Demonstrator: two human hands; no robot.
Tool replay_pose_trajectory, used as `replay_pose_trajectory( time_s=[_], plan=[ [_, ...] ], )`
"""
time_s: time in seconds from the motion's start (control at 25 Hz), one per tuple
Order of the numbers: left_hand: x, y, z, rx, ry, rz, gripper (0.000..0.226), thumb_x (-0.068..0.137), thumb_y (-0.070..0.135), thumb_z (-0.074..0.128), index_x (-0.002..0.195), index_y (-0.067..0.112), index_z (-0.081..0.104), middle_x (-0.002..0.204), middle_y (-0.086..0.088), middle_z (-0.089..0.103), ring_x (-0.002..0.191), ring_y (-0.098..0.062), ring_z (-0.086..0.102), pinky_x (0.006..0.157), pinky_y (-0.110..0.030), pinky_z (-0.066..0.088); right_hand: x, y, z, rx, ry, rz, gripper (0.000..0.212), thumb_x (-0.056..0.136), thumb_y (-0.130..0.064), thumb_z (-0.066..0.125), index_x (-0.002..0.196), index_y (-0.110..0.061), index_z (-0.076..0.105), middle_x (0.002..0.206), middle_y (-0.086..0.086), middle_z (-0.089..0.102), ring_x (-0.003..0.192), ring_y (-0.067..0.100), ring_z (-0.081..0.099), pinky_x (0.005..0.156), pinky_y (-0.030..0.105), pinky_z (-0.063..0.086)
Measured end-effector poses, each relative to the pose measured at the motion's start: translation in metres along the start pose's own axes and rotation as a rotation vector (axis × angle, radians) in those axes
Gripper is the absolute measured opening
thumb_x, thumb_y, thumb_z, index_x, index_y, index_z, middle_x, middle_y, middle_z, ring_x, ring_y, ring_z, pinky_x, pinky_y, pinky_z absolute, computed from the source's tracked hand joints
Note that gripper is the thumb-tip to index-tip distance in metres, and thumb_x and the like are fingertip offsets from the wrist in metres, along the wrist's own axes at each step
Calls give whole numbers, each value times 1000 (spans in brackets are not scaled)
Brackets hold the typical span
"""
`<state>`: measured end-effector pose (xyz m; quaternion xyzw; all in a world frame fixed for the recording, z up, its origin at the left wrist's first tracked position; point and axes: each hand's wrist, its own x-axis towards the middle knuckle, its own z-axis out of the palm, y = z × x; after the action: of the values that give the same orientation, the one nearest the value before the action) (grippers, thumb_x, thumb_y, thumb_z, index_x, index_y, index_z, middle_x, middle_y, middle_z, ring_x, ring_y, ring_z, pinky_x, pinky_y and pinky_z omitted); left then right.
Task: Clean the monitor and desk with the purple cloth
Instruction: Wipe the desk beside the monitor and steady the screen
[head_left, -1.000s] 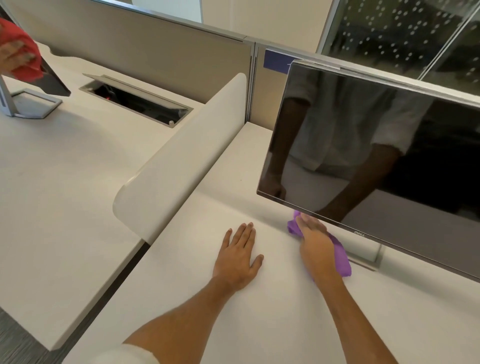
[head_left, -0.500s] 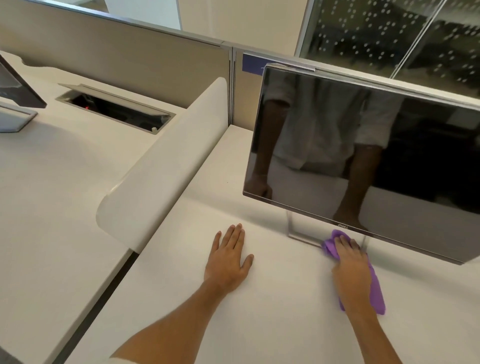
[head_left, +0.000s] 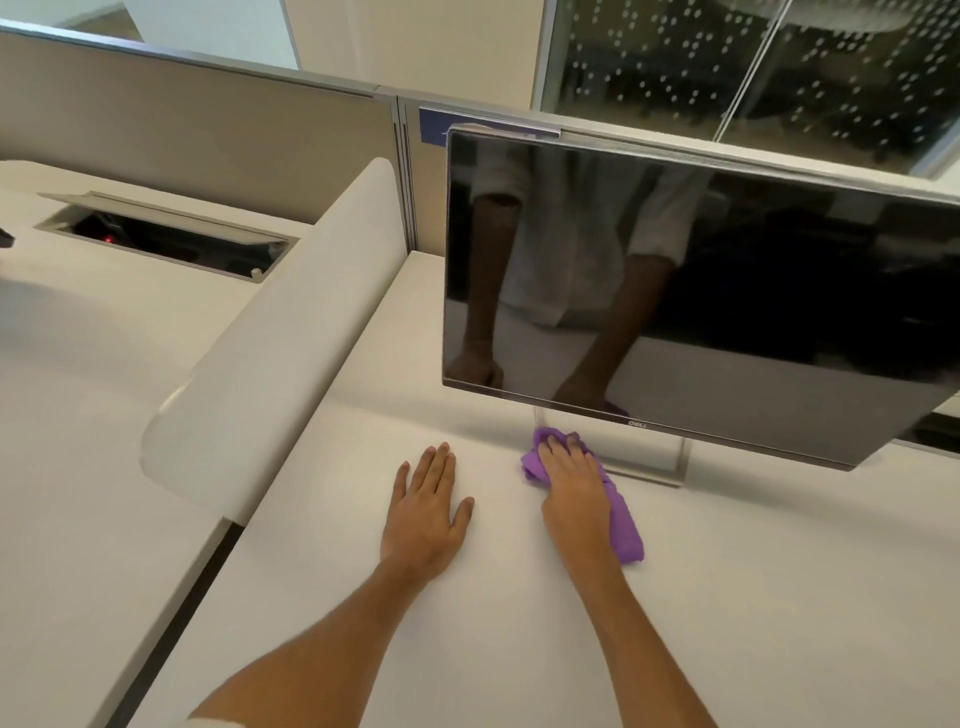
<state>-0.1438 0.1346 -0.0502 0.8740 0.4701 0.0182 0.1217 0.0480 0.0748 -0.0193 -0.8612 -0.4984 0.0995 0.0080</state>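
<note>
While the left hand (head_left: 425, 512) is kept flat on the desk (head_left: 467, 649), fingers straight and close together, palm down, the right hand (head_left: 574, 488) has been swept sideways across the last second: from the left end of the monitor's lower edge, out to the right past the stand, and now back to the stand's left leg. Only one view is given, the head camera.

Head view: the purple cloth (head_left: 621, 525) is pressed to the desk under the right hand, whose fingers are laid fairly straight over its bunched front end; whether the thumb is tucked round the cloth cannot be told. The cloth's front sits just beside the stand (head_left: 675, 470), directly below the Dell monitor (head_left: 727, 291); its tail trails back along the outer side of the hand.

Judgement: the back-and-forth reads as desk wiping in the strip under the screen, so the desk part is in progress. Whether the screen has been wiped cannot be told; it looks dark and glossy, with the person's arms mirrored in it.

Cloth appearance: vivid purple, soft, crumpled at the front, folded into a narrow strip at the rear, no visible dirt.
</note>
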Motion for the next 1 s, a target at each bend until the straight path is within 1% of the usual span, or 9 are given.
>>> replay_pose_trajectory(
  time_s=[0.12,0.2,0.28,0.44,0.52,0.64,0.72,0.88,1.0],
  plan=[
    [0,-1,3,-26,40,18,70,93,52,11,151,13,10,159,3,3,145,-10,-6,116,-36,-6,-19,52,-1,113,106,53,69,92,0,49,152,-14,18,160,3,17,148,23,14,118,31,14],
    [1,0,4,-27,43,18,69,94,51,13,151,12,12,159,2,5,145,-10,-5,116,-37,-5,-30,91,1,178,180,118,68,84,10,53,147,-9,33,153,9,34,143,28,29,115,37,26],
    [0,0,3,-20,41,19,70,93,52,10,151,13,10,159,2,3,145,-11,-6,117,-37,-5,-31,116,2,165,194,160,67,82,12,56,144,-7,39,149,11,41,141,30,34,114,40,30],
    [0,1,4,-9,43,11,70,93,51,13,151,12,15,159,1,6,146,-12,-1,117,-38,-4,-24,92,3,252,228,297,63,77,15,58,136,-2,50,140,16,51,135,35,41,111,46,35],
    [0,1,4,-5,49,9,69,94,51,15,150,11,16,159,0,9,146,-13,1,116,-38,-3,-19,59,11,244,240,183,67,69,17,60,133,-1,53,135,18,55,131,37,46,106,49,41],
    [0,0,3,-3,26,4,71,92,53,9,151,13,9,159,1,2,146,-12,-5,117,-36,-7,-7,9,9,165,165,18,68,87,3,54,149,-10,29,156,8,30,145,27,23,119,37,22],
    [-1,2,1,10,9,4,73,90,55,2,151,16,1,159,4,-6,145,-10,-11,116,-36,-10,4,-2,4,118,96,6,70,95,-5,47,154,-16,12,161,1,12,149,21,7,121,33,11],
    [-1,0,1,-13,16,7,73,90,55,4,151,15,4,159,4,-2,145,-9,-10,117,-36,-7,-7,30,2,70,73,-101,67,97,-5,41,154,-22,11,161,-5,9,149,16,6,118,26,7],
    [0,-2,5,-17,47,13,70,93,53,10,151,13,13,159,2,6,145,-10,-4,117,-37,-4,-19,85,5,193,134,-47,65,93,1,45,151,-19,24,158,-4,21,147,19,17,116,24,7]
  ],
)
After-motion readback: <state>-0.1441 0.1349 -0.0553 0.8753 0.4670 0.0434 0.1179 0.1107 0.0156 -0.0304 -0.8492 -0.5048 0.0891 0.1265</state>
